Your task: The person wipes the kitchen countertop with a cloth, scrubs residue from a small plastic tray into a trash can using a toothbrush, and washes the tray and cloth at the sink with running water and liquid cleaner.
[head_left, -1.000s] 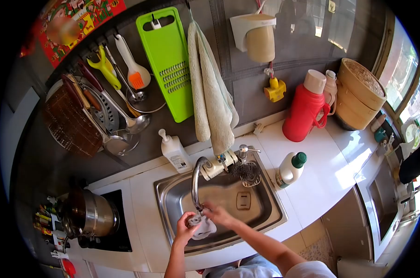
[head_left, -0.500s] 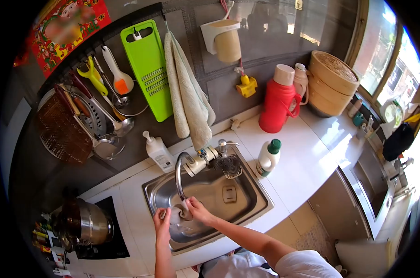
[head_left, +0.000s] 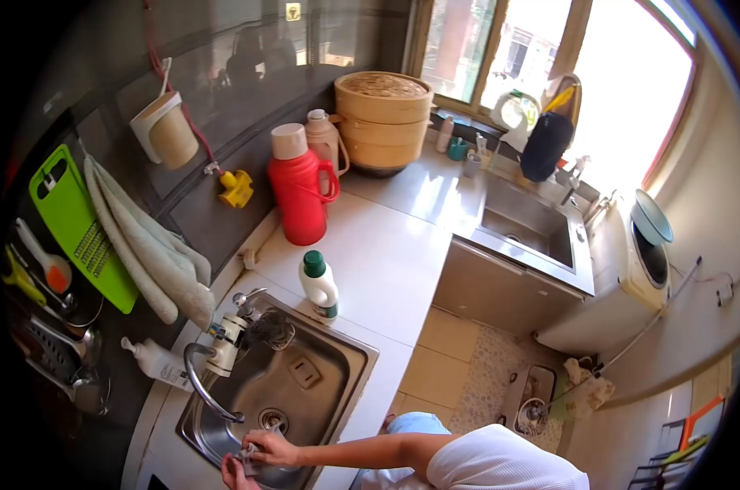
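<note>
Both hands remain low in the steel sink (head_left: 349,347), under the spout of the curved tap (head_left: 200,384). The right hand (head_left: 270,448) has its fingers closed around a small grey cloth (head_left: 246,461); the left hand (head_left: 233,472) is cut off at the frame's bottom edge, touching the same cloth, finger state not readable. Compared with half a second ago, the view has swung right: the stove and pot are out of frame, and a second sink (head_left: 527,222) and washing machine (head_left: 635,261) by the window now show. The hands themselves have barely shifted relative to the tap, so the rinsing looks ongoing, only the head has turned. The green-capped bottle (head_left: 318,286) stands on the counter (head_left: 386,261) just beside the sink.
</note>
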Demonstrator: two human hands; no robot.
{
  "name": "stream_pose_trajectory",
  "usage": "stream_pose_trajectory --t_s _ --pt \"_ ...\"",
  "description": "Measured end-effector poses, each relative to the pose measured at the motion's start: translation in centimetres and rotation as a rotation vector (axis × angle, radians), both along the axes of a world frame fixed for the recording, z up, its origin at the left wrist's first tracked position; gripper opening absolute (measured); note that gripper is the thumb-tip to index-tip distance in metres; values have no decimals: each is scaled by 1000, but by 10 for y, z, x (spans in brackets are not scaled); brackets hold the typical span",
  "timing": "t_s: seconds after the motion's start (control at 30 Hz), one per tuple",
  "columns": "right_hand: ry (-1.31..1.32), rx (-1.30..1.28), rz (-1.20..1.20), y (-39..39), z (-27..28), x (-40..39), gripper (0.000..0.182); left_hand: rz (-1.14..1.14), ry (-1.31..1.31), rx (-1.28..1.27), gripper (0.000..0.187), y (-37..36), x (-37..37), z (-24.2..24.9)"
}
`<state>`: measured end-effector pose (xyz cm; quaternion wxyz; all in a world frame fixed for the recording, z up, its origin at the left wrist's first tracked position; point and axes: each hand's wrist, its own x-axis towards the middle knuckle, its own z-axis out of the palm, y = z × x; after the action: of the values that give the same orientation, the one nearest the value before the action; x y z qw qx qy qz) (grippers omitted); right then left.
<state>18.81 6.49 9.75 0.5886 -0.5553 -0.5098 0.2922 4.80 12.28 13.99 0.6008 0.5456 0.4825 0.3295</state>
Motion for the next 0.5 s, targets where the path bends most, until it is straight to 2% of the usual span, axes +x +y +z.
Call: stream_pose_trajectory --t_s 0.03,0.1,0.13,0.2,0.27,0.3,0.33,0.37,0.4,0.43,0.47,0.5 --pt "112 31 5 2 -4 -7 30 27 124 13 49 -14 7 23" --pt "334 96 22 7 -10 -21 36 47 34 -30 41 -16 11 23" --pt "233 57 -10 6 -10 -26 54 11 -20 -29 38 -15 13 23" --pt "127 89 69 8 -12 -24 62 27 -133 -130 32 -12 13 18" --pt "78 155 150 15 -20 -19 69 28 -341 -219 33 6 -6 -12" --pt "58 45 195 16 -16 -14 67 29 -443 -267 34 10 -10 -22" --pt "42 -66 240 16 -5 -10 66 72 -399 -394 37 10 -2 -11" --pt "27 -177 288 16 1 -9 65 147 -363 -281 39 4 5 -6" --pt "1 -105 139 17 2 -13 47 222 -324 -164 40 -4 11 -1" --pt "40 -103 68 23 -9 -15 41 297 -284 -45 42 -10 13 1" --pt "82 -101 -3 31 -23 -19 35 359 -270 -240 56 -12 9 -4" --pt "125 -98 -72 38 -38 -25 29 388 -270 -313 55 -12 8 -12"
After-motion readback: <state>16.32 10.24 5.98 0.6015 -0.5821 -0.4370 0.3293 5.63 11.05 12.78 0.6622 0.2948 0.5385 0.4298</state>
